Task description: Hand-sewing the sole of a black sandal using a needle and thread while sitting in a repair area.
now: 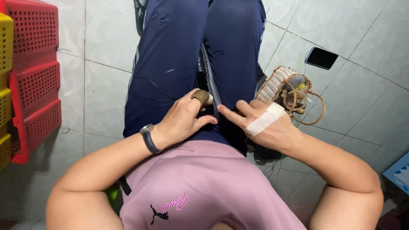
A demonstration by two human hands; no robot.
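From the head camera I am seeing the left hand (183,121), wearing a dark wristwatch (149,137), curling its fingers over a brown thimble-like cap (200,96) on the navy trouser lap (179,55); whether it is gripping anything I cannot tell. The right hand (266,123), carrying a white bandage strip (266,119), is resting with fingers half spread, holding nothing visible. The small woven rattan basket (283,87) is lying just right of those fingers, on the pale tiled floor (106,42).
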